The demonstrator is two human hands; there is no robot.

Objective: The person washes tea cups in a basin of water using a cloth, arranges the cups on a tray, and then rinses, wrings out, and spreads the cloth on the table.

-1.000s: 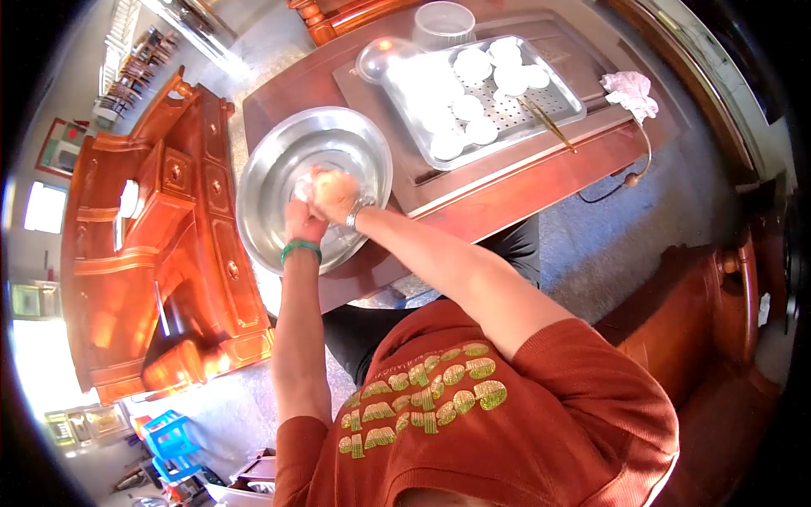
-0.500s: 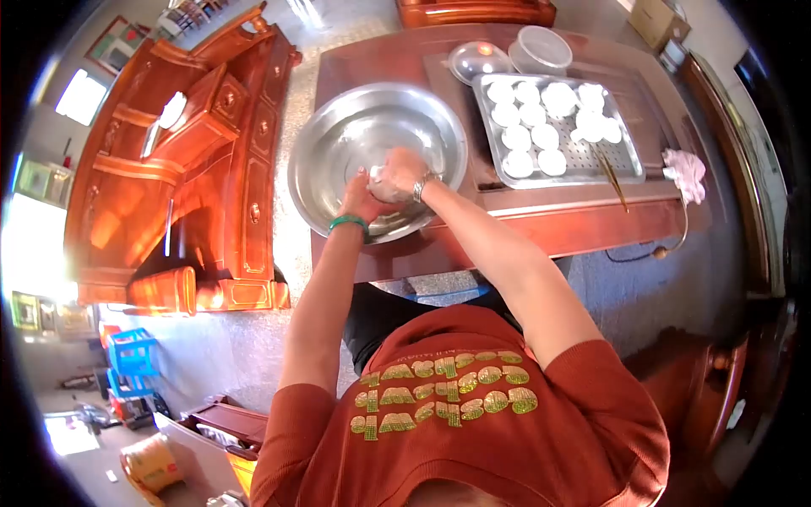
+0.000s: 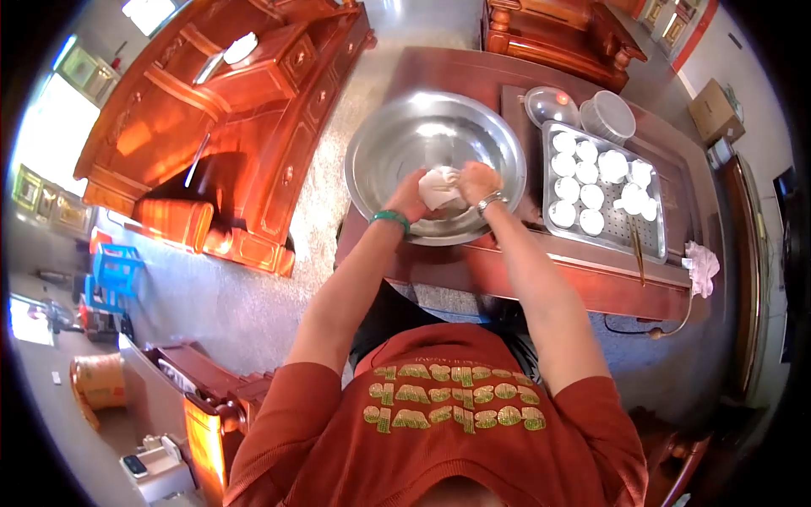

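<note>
Over the large steel basin, my left hand with the green bracelet holds one side of a white piece of dough. My right hand, with a metal watch or bracelet at the wrist, is closed on the dough's other side, its fingertips partly hidden. To the right of the basin, a perforated metal tray bears several round white pieces. Thin brown sticks lean over the tray's near edge.
Behind the tray stand a clear plastic tub and a round metal lid. A pink cloth lies at the table's right edge. Wooden cabinets stand at the left, a blue stool beyond.
The view has turned, so basin and tray appear farther right. My hands have moved apart a little, and the white dough between them now shows clearly.
</note>
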